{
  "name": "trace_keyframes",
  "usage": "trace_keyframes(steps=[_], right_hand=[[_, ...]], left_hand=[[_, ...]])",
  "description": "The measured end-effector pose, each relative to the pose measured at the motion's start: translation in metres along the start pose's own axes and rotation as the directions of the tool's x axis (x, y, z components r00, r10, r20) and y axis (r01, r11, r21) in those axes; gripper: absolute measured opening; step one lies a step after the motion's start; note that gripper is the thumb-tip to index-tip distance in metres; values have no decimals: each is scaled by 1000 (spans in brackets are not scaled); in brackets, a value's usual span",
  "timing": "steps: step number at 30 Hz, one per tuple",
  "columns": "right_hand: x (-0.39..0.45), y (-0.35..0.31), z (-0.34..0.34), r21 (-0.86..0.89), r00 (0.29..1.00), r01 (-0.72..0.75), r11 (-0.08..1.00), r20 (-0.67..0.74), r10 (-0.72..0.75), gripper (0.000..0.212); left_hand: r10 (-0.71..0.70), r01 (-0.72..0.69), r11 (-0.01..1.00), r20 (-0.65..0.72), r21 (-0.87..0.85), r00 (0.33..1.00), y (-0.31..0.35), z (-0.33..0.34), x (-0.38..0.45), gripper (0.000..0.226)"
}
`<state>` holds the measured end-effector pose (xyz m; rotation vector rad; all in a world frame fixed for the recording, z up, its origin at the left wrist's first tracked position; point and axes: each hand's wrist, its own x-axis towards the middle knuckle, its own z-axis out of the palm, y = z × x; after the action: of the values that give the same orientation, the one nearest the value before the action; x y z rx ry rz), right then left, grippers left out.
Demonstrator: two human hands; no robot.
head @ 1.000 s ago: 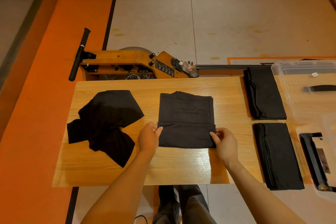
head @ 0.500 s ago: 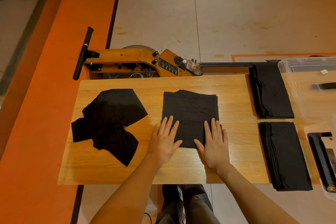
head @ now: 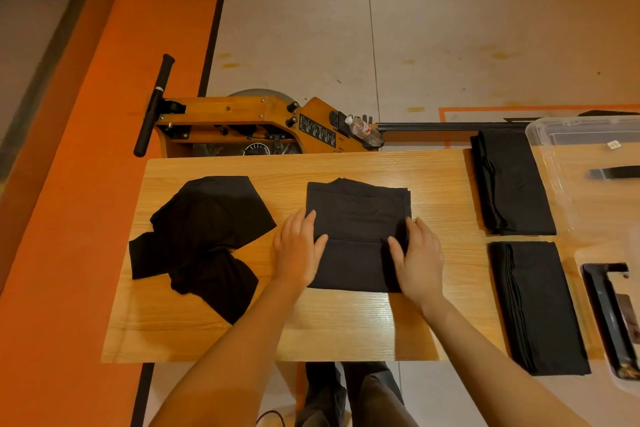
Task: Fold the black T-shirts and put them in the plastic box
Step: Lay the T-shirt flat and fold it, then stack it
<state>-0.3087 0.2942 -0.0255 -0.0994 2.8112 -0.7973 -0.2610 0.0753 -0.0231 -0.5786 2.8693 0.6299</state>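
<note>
A crumpled black T-shirt (head: 201, 239) lies unfolded on the left of the wooden table (head: 346, 322), and beside it at the table's middle sits the folded black T-shirt (head: 358, 218), a neat rectangle with a horizontal crease across it. The left hand (head: 298, 250) and the right hand (head: 417, 255) press flat on its left and right edges, fingers straight. Two folded stacks (head: 516, 180) (head: 536, 305) lie further right, beside the clear plastic box (head: 581, 128).

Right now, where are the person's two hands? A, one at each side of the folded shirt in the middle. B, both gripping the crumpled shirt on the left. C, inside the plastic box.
A: the left hand and right hand lie at opposite sides of the folded shirt mid-table.
</note>
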Motion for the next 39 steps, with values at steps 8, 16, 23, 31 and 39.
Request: trace_keyframes(steps=[8, 16, 23, 31, 39], right_hand=[[72, -10, -27, 392, 929, -359, 847, 66, 363, 44], [116, -15, -24, 353, 904, -424, 834, 114, 411, 32], [122, -17, -18, 317, 910, -415, 853, 135, 392, 7], [108, -15, -20, 443, 934, -344, 828, 72, 349, 7], [80, -15, -36, 619, 941, -315, 719, 105, 321, 27]], left_hand=[[-271, 262, 925, 8, -276, 963, 15, -23, 68, 47], [-421, 451, 805, 165, -386, 892, 17, -23, 111, 30], [-412, 436, 842, 144, -318, 900, 14, -19, 112, 9], [-378, 380, 743, 123, -552, 918, 10, -29, 101, 12], [-296, 296, 749, 100, -593, 950, 8, -44, 74, 11]])
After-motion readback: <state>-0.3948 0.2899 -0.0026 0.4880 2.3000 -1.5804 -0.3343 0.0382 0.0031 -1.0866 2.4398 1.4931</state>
